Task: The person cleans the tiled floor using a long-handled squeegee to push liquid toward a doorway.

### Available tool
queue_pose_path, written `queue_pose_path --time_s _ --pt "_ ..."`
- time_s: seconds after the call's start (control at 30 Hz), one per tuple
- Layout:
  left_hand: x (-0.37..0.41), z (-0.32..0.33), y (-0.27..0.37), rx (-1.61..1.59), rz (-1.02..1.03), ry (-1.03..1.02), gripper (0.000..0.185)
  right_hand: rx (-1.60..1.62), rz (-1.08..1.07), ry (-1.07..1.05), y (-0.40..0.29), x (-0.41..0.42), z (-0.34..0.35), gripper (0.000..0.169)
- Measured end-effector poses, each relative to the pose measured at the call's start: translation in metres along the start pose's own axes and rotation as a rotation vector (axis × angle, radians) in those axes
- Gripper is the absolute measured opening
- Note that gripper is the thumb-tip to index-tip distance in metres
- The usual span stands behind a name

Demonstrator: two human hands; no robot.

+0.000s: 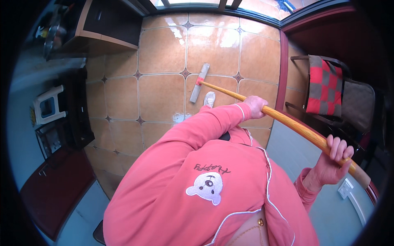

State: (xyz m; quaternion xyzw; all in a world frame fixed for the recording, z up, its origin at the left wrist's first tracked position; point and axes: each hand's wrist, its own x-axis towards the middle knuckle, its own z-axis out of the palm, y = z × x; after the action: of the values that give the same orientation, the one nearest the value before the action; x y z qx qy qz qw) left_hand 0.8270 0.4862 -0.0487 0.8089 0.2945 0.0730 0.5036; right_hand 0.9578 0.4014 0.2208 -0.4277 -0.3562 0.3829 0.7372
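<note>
A long mop handle of yellow-orange wood-grain look [295, 126] slants from the lower right up to the middle of the floor. My left hand [257, 107] is closed around its middle part. Near the handle's top end, my right hand [335, 163] grips it with the fingers wrapped over. At the far end a red joint holds a narrow, greyish mop head [200, 83], which lies on the tan floor tiles [161, 95]. Just below the head shows the tip of a light shoe [210, 99].
A dark cabinet [114, 21] stands at the upper left, with a white stool [50, 104] below it. On the right, past a dark red door frame [282, 70], is a chair with a red and grey checked cushion [324, 86]. A glass sliding door's frame [212, 10] runs along the top.
</note>
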Motion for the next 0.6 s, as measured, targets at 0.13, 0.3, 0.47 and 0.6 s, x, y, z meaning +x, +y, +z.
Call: queue_pose_path --time_s 0.13,0.3,0.47,0.6 --pt "-0.012 -0.013 -0.013 0.006 -0.061 0.038 0.018 -0.025 -0.051 -0.051 0.022 0.008 0.005 0.028" --pt "-0.067 -0.051 -0.086 0.139 -0.264 0.141 0.016 0.109 0.061 -0.193 0.098 0.01 0.042 0.025" --pt "-0.161 -0.096 -0.208 0.325 -0.57 0.179 0.011 -0.121 0.333 -0.501 0.184 -0.008 0.101 0.007" --pt "-0.234 -0.131 -0.287 0.457 -0.601 0.365 0.009 -0.181 0.432 -0.831 0.228 -0.01 0.149 0.008"
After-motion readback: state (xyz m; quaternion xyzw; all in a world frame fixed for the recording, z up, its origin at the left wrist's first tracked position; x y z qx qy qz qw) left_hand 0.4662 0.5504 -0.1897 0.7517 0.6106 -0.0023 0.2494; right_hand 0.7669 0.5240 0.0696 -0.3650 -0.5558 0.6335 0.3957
